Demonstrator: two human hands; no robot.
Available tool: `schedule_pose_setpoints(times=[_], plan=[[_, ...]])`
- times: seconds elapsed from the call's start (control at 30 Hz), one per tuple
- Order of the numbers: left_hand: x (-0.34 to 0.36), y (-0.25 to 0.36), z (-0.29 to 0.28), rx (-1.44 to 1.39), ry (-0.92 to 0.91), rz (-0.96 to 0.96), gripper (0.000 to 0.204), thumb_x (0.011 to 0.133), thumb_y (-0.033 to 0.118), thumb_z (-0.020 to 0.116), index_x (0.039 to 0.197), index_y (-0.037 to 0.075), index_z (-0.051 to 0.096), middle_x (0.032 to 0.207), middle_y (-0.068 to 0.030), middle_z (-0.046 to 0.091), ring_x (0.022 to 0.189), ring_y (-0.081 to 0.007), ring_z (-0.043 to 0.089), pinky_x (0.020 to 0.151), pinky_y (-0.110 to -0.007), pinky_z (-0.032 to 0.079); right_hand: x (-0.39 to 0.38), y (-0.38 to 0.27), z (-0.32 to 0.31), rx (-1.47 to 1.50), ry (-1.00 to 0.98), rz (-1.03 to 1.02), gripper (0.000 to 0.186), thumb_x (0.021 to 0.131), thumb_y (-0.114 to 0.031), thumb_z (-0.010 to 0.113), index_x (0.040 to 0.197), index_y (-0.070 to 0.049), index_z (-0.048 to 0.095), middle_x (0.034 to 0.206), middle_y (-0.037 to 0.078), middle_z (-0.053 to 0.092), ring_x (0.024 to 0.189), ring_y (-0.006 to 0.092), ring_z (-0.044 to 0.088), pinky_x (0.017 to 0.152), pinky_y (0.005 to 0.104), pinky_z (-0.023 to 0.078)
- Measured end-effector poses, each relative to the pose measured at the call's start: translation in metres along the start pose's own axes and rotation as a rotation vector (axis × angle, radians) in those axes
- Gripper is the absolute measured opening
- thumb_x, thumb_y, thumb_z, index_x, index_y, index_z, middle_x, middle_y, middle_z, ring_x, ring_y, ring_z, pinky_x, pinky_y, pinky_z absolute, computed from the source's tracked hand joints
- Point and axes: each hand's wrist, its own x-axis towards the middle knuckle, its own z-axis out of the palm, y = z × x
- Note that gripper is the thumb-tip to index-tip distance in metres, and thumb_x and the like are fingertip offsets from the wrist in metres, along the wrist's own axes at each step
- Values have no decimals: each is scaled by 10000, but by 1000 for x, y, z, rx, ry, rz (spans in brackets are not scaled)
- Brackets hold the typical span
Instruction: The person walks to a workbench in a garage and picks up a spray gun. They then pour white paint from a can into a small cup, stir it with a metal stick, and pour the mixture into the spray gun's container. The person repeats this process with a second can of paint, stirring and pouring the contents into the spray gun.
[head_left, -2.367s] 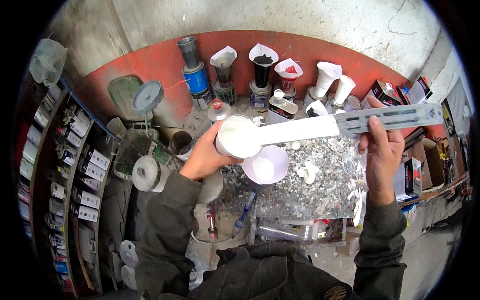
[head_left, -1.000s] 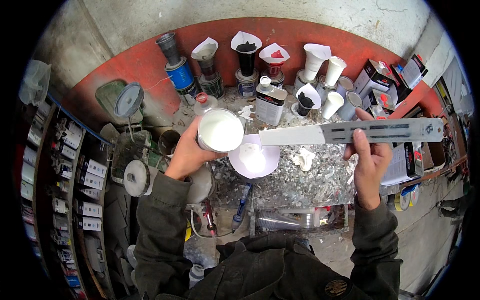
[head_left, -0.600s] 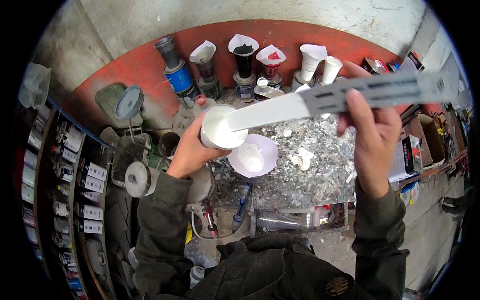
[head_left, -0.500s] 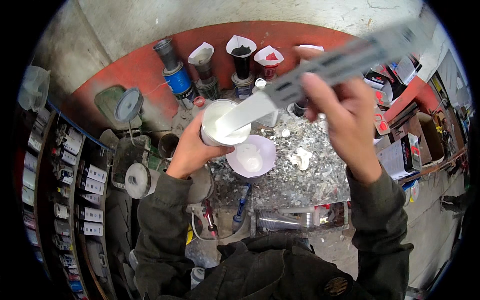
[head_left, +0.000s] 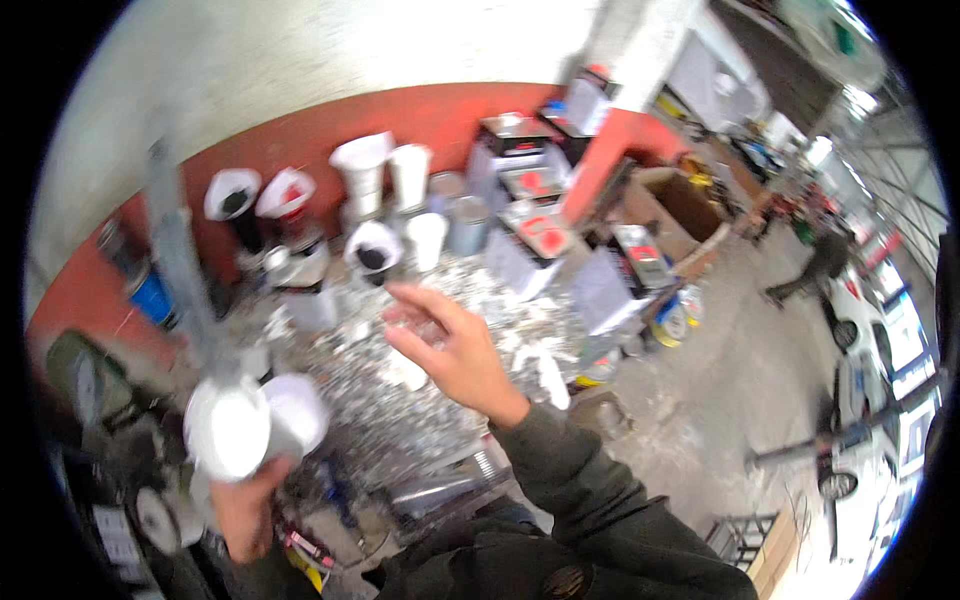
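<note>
At the lower left, my left hand [head_left: 245, 510] is closed around a cup of white paint [head_left: 228, 432]. A long grey mixing stick [head_left: 185, 255] with slots stands in the cup, leaning up toward the wall, blurred by motion. Right behind the cup's edge is a second cup with a white paper filter [head_left: 298, 412], partly hidden. My right hand [head_left: 450, 350] hovers over the middle of the bench, fingers loosely bent and apart, with nothing in them. Nearest to it stands a dark cup lined with white paper [head_left: 375, 252].
The bench [head_left: 380, 440] is spattered with paint. Along the red wall stand cups with dark [head_left: 235, 205] and red contents [head_left: 290, 200], white cups [head_left: 365, 175] and boxed cans [head_left: 530, 250]. Farther right are a cardboard box [head_left: 680, 215], a person [head_left: 825, 260] and parked cars [head_left: 850, 390].
My right hand has let go of the mixing stick, which now stands in the cup. The view has swung right, bringing in the garage floor and cars.
</note>
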Motion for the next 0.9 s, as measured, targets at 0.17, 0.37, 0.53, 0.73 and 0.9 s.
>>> schedule_pose_setpoints(times=[0.17,0.37,0.53,0.73,0.9], plan=[[-5,-69,25,173,-147,148,752,822,27,746,1478,25,379,1325,-173,565,1130,-303,578,998,-450,467,-114,142,-177,-327,597,362,802,837,-162,791,1485,-36,335,1288,123,579,1048,179,591,837,318,520],[-9,-139,68,275,-66,153,285,900,70,710,1156,-24,625,888,-71,601,708,-161,523,703,-332,478,-144,218,-326,-762,860,438,1133,674,-321,902,1491,59,216,1412,276,374,1287,393,415,1079,457,364],[-13,-126,124,263,-51,-34,403,879,112,750,1212,-60,601,1003,-85,658,775,-165,550,688,-321,479,-121,253,-356,-676,921,406,1283,620,-350,925,1516,62,103,1437,319,339,1357,478,316,1140,511,274],[-12,-144,129,166,-189,-51,622,894,78,718,1421,-8,400,1175,-156,624,941,-259,610,737,-392,535,-110,267,-366,-586,957,339,1253,607,-331,901,1515,40,123,1419,288,355,1334,462,347,1121,520,302],[-54,-105,209,49,-113,116,655,852,57,741,1426,11,429,1108,-179,637,880,-266,611,746,-422,524,-108,261,-368,-537,990,316,1191,616,-342,885,1502,13,172,1339,273,398,1278,452,386,1082,524,338]])
